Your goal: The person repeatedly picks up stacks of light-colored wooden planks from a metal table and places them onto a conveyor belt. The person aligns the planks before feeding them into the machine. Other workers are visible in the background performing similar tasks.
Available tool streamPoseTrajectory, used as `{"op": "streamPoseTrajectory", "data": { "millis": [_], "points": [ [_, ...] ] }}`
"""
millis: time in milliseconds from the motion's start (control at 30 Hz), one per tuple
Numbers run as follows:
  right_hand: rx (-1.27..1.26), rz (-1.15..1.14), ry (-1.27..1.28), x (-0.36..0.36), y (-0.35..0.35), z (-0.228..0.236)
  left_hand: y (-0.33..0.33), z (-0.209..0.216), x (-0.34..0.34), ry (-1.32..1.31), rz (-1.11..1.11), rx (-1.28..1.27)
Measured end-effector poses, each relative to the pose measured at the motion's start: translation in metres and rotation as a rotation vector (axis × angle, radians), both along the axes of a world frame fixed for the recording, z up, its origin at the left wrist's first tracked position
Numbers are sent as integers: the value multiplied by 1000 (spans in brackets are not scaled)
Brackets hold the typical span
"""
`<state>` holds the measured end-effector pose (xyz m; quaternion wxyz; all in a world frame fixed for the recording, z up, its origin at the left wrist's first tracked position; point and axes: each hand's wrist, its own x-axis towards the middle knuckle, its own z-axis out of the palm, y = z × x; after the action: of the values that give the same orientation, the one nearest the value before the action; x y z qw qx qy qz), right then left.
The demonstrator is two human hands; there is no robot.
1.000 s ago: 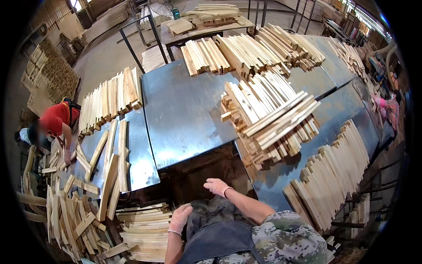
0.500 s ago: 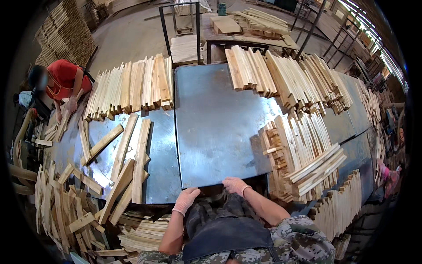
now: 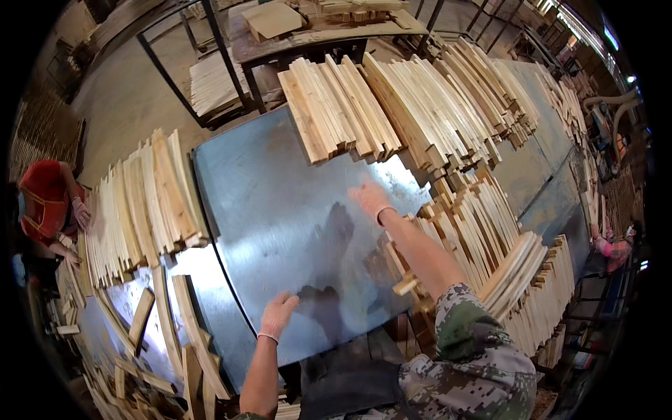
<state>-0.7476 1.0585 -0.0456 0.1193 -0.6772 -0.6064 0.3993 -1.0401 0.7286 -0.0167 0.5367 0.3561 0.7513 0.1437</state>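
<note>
Tan wooden planks (image 3: 337,112), long axis roughly 11-to-5, sit around 11 o'clock from the right hand (image 3: 371,197) (the closer one, fingers too blurry to call tbh), while the left hand (image 3: 278,313) is down at its 7 o'clock over the metal tabletop (image 3: 255,217), fingers loosely curled, empty.

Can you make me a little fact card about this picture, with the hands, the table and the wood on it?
Left hand: pale-gloved hand over the table's near part, nothing seen in it
Right hand: pale-gloved hand farther forward, blurred, nothing seen in it
Table: shiny metal tabletop
Wood ahead: strips in a row along the far side
Wood at left: another row, with loose boards nearer the camera
Wood at right: stacked strips
Other person: someone in a red top, far left
</note>
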Motion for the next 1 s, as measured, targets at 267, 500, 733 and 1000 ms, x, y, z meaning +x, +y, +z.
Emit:
{"op": "streamPoseTrajectory", "data": {
  "millis": [267, 500, 733, 1000],
  "points": [
    [167, -147, -447, 51, 154, 7, 227, -54, 16, 351, -157, 214],
    [89, -60, -493, 59, 237, -15, 391, -90, 52, 570, -175, 357],
    [126, -87, -484, 45, 278, -35, 468, -111, 86, 0, 360, 454],
    [119, -47, -480, -2, 236, -19, 474, -69, 78, 172, 157, 553]
  ]
}}
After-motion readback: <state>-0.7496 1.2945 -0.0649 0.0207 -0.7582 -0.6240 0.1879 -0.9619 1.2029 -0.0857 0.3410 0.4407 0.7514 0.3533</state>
